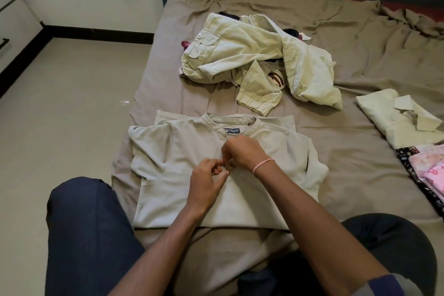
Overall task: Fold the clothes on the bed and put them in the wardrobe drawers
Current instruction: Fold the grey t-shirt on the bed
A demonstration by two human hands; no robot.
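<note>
A pale grey-green shirt (182, 175) lies flat and face up on the bed (348, 182), collar pointing away from the person, its lower part doubled under at the near edge. Both hands meet on the shirt's front opening, just below the collar label. The left hand (208, 181) has its fingers curled in, its grip pinching the cloth at the placket. The right hand (242, 152) touches it from the collar side, its grip also clenched on the same strip of fabric. Whether a button sits between the fingertips is too small to tell. A pink and white thread bracelet (263, 165) circles the right wrist. Beyond the shirt's collar, a heap of unfolded clothes (242, 55) is topped by crumpled pale green garments, with darker pieces showing beneath. To the right of the shirt, well apart from it, a folded light shirt (394, 122) lies on the sheet, and nearer the person beside that sits a stack of patterned fabrics (425, 170). The person's knees in dark trousers (91, 235) flank the shirt's near edge. Left of the shirt, past the bed's edge, is pale tiled floor (72, 103).
</note>
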